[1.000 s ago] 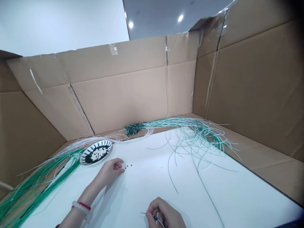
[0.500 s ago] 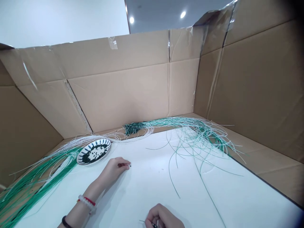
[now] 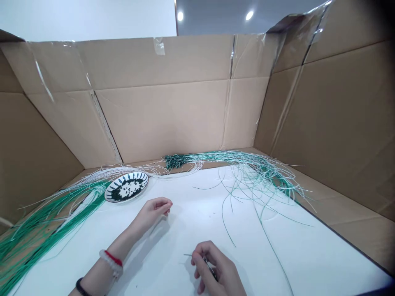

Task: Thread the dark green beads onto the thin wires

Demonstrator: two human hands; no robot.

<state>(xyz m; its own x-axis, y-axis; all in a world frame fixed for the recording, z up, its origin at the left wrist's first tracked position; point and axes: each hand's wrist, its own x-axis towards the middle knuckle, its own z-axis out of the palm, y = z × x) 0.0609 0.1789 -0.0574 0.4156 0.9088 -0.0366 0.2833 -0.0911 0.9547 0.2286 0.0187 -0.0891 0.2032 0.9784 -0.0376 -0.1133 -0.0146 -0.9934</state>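
My left hand point(image 3: 158, 207) is held above the white board point(image 3: 185, 230), thumb and fingers pinched together. Whatever lies between those fingertips is hidden. Lower and to the right, my right hand point(image 3: 216, 267) is closed with its fingers curled. A short end of thin green cord point(image 3: 187, 255) sticks out leftward from its fingertips. A slim dark, shiny object point(image 3: 210, 269) shows between the fingers of that hand; its kind is unclear. Behind my left hand stands an oval plate point(image 3: 144, 179) with a blue-striped rim, holding many tiny dark green beads point(image 3: 119, 192).
Loose green and white cords point(image 3: 271, 172) spread over the board's back right. A knotted dark green bundle point(image 3: 175, 161) lies at the back. More green cords point(image 3: 61, 234) lie at left. One strand point(image 3: 273, 248) runs toward the front. Cardboard walls point(image 3: 173, 119) surround the board.
My right hand has risen farther into view with the cord end. The small dark bead at my left fingertips no longer shows. The view has shifted slightly.
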